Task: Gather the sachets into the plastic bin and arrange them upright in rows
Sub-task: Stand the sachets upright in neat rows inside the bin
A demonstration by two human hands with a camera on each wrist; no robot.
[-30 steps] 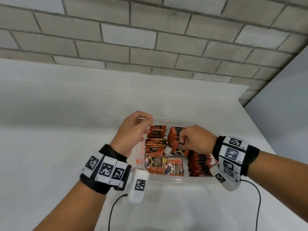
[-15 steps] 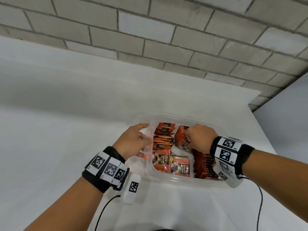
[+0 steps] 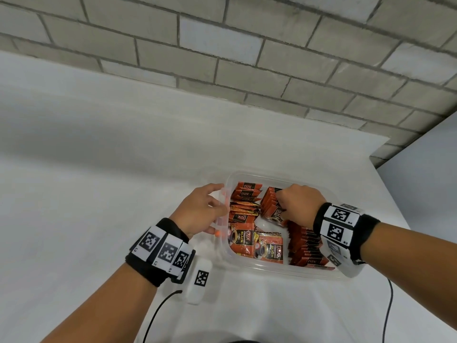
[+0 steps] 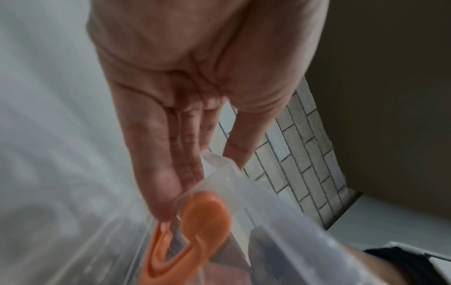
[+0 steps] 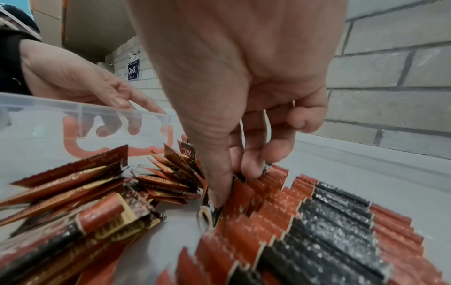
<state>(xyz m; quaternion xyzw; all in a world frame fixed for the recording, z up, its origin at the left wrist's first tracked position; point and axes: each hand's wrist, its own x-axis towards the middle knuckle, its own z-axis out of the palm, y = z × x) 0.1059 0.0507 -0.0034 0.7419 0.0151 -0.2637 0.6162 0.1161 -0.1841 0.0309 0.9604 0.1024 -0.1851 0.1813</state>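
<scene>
Fingers (image 5: 220, 194) of right hand (image 3: 300, 206) pinch upright sachets (image 5: 244, 194) (uncountable) in one plastic bin (image 3: 279, 273); left hand (image 3: 201, 210) lies spread.

Grey block wall (image 3: 247, 58) behind a white table (image 3: 99, 169).

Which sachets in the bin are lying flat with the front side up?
The two sachets at the bin's near left corner: their printed fronts face up, while the others stand on edge in rows.

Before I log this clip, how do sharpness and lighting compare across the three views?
Head view: even light, bent edges, red-and-black sachets readable in the clear plastic bin. Left wrist: motion-smeared, left hand and orange latch soft. Right wrist: right hand sharp, near sachets blurred.
</scene>
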